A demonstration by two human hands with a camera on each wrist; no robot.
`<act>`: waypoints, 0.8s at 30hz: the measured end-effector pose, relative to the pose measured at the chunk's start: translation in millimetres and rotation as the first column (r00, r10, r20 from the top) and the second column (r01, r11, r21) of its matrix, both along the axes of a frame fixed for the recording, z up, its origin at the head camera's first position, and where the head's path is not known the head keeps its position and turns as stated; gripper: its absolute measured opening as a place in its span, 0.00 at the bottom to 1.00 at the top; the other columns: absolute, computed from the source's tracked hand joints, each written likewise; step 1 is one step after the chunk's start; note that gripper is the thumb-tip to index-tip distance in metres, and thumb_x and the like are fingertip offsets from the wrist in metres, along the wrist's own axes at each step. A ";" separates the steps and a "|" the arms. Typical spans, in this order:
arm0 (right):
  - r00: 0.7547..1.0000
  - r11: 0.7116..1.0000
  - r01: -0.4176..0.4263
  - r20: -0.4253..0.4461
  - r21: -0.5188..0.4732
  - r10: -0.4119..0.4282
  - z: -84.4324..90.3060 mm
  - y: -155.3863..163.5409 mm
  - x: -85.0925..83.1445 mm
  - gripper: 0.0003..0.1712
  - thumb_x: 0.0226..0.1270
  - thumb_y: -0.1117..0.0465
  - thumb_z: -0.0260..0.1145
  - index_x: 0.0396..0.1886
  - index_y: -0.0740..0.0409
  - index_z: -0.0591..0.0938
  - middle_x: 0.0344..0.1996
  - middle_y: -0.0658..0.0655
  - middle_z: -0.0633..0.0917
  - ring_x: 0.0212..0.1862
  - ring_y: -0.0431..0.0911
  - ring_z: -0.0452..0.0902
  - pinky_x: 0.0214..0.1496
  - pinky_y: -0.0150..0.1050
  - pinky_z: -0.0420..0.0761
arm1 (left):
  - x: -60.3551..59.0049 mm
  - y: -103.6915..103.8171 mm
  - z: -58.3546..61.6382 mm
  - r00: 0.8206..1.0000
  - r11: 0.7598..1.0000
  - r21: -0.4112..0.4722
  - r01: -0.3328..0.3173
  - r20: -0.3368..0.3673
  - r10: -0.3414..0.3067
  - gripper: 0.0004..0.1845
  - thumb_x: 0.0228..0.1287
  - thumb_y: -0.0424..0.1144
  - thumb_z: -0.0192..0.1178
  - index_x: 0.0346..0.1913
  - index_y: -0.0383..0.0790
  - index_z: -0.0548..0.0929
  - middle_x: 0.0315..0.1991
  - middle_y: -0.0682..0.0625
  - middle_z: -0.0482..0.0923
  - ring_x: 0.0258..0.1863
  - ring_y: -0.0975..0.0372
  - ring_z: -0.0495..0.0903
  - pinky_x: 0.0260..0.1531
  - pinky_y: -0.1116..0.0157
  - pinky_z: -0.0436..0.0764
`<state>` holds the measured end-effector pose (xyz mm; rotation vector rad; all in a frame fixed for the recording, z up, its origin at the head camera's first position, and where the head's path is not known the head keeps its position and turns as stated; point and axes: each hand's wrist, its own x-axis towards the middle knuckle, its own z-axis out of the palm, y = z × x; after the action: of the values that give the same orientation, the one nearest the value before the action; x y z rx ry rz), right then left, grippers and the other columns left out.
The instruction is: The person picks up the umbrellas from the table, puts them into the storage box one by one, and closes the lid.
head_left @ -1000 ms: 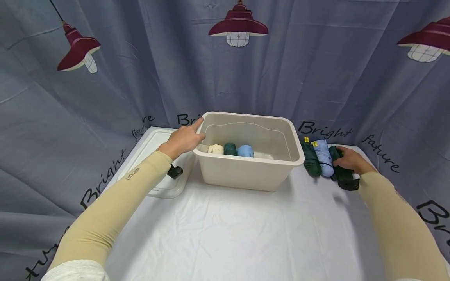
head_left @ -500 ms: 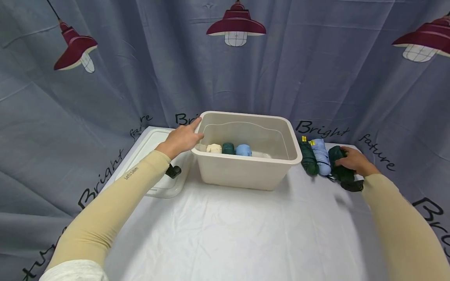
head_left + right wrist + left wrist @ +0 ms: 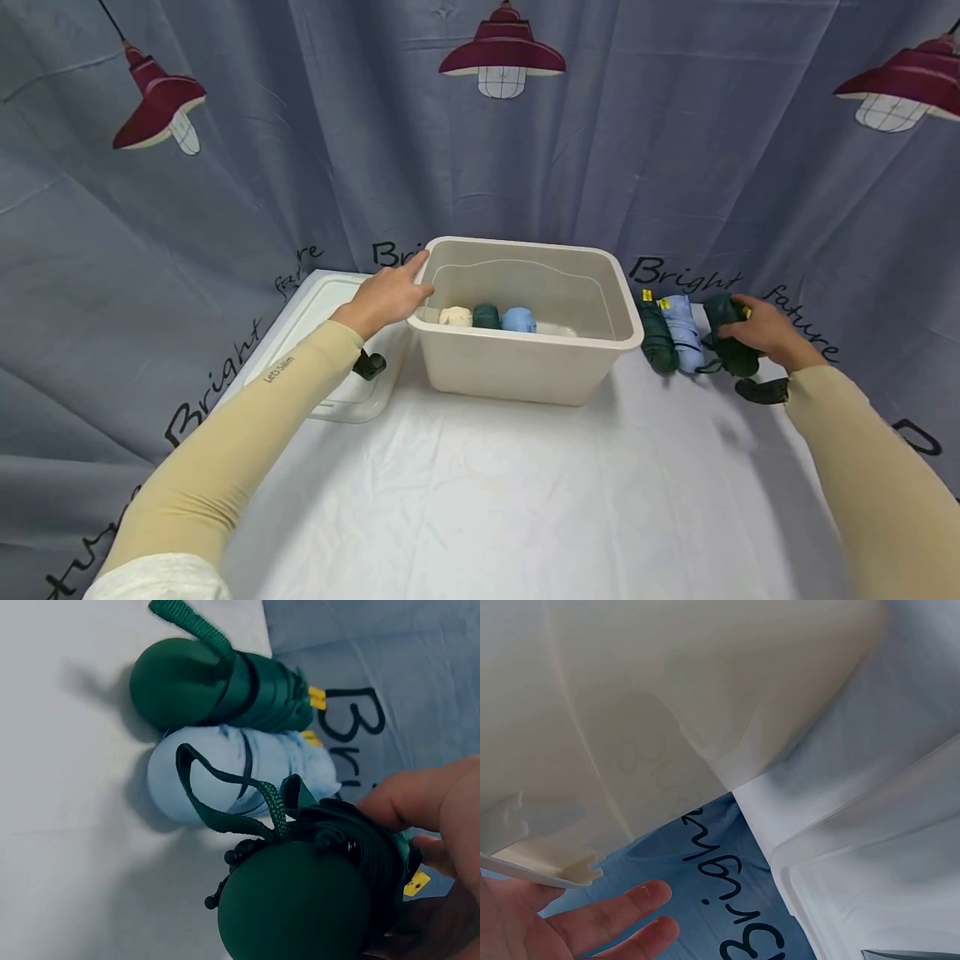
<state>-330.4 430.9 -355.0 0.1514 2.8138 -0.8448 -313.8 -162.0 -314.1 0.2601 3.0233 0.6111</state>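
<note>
Gripping a dark green umbrella [image 3: 729, 335], right hand [image 3: 763, 332]; left hand [image 3: 386, 297] rests on bin [image 3: 525, 367].

Backdrop: grey-blue curtain [image 3: 300, 150], printed maroon lamps [image 3: 501, 62] and black lettering. Desk [image 3: 487, 500]: white cloth, lightly creased.
</note>
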 end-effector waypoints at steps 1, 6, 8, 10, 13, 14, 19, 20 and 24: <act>1.000 1.000 -0.005 -0.008 0.004 0.005 3.4 -1.1 0.3 0.54 0.69 0.56 0.60 0.80 0.66 0.37 0.68 0.88 0.50 0.63 0.79 0.58 0.57 0.71 0.73 | 0.3 0.1 0.4 1.000 1.000 0.003 -0.001 -0.001 0.001 0.40 0.72 0.56 0.45 0.83 0.56 0.45 0.67 0.36 0.74 0.42 0.49 0.81 0.46 0.50 0.77; 0.999 1.000 -0.025 -0.023 0.016 0.025 16.2 -8.5 -0.1 0.53 0.70 0.55 0.59 0.80 0.64 0.36 0.68 0.88 0.50 0.64 0.81 0.56 0.58 0.72 0.71 | 1.2 -0.2 1.2 1.000 1.000 0.004 0.001 -0.010 -0.001 0.40 0.72 0.55 0.45 0.83 0.55 0.45 0.66 0.35 0.74 0.42 0.49 0.80 0.47 0.50 0.77; 0.999 0.999 -0.028 -0.033 0.029 0.029 19.5 -11.9 -0.6 0.53 0.71 0.55 0.59 0.81 0.63 0.37 0.69 0.88 0.50 0.65 0.80 0.56 0.58 0.72 0.71 | 1.7 -0.3 1.0 1.000 1.000 0.001 0.004 -0.008 -0.004 0.40 0.72 0.56 0.44 0.83 0.55 0.45 0.67 0.35 0.73 0.44 0.48 0.80 0.48 0.49 0.77; 0.999 0.999 -0.030 -0.042 0.035 0.031 23.1 -16.1 -0.5 0.52 0.71 0.56 0.59 0.81 0.63 0.37 0.69 0.87 0.51 0.65 0.80 0.55 0.59 0.72 0.70 | 2.1 -0.3 0.8 1.000 1.000 -0.002 0.004 -0.008 -0.004 0.40 0.72 0.56 0.44 0.83 0.55 0.45 0.69 0.36 0.71 0.46 0.48 0.81 0.49 0.48 0.77; 0.998 0.998 -0.039 -0.053 0.042 0.042 28.9 -23.2 0.6 0.52 0.72 0.56 0.59 0.81 0.62 0.37 0.70 0.86 0.51 0.67 0.80 0.53 0.60 0.74 0.67 | 2.5 -0.2 0.6 1.000 1.000 -0.004 0.003 -0.014 -0.003 0.40 0.72 0.56 0.44 0.83 0.54 0.46 0.70 0.36 0.71 0.48 0.48 0.81 0.50 0.48 0.77; 0.997 0.998 -0.044 -0.054 0.039 0.046 31.1 -25.8 1.3 0.52 0.72 0.56 0.59 0.81 0.61 0.37 0.70 0.86 0.50 0.67 0.80 0.53 0.60 0.74 0.66 | 2.5 -0.1 0.5 1.000 1.000 -0.003 0.003 -0.013 -0.004 0.40 0.72 0.56 0.44 0.83 0.54 0.46 0.70 0.36 0.71 0.48 0.48 0.81 0.50 0.48 0.77; 0.996 0.997 -0.065 -0.063 0.027 0.067 41.9 -38.5 4.1 0.51 0.72 0.56 0.60 0.81 0.60 0.38 0.72 0.84 0.48 0.68 0.80 0.53 0.60 0.74 0.67 | 2.3 0.4 -0.3 1.000 1.000 0.003 0.005 -0.001 -0.005 0.40 0.72 0.56 0.44 0.83 0.54 0.45 0.66 0.35 0.74 0.43 0.49 0.81 0.46 0.49 0.77; 0.995 0.997 -0.068 -0.069 0.030 0.070 43.9 -40.8 4.5 0.51 0.72 0.56 0.60 0.82 0.60 0.38 0.73 0.84 0.48 0.68 0.80 0.53 0.60 0.74 0.67 | 2.4 0.5 -0.4 1.000 1.000 0.002 0.006 -0.002 -0.006 0.40 0.72 0.56 0.44 0.83 0.54 0.45 0.66 0.35 0.74 0.42 0.49 0.81 0.46 0.49 0.77; 0.993 0.996 -0.075 -0.085 0.042 0.078 50.8 -48.8 5.2 0.52 0.72 0.54 0.60 0.82 0.59 0.39 0.73 0.83 0.49 0.68 0.79 0.53 0.60 0.73 0.68 | 2.1 0.6 -1.0 1.000 1.000 -0.001 0.006 -0.010 -0.006 0.40 0.72 0.56 0.45 0.83 0.54 0.45 0.67 0.35 0.73 0.42 0.49 0.81 0.46 0.49 0.77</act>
<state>-325.2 382.1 -304.3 0.0126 2.8966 -0.7986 -311.7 -161.4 -315.1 0.2731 3.0308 0.6099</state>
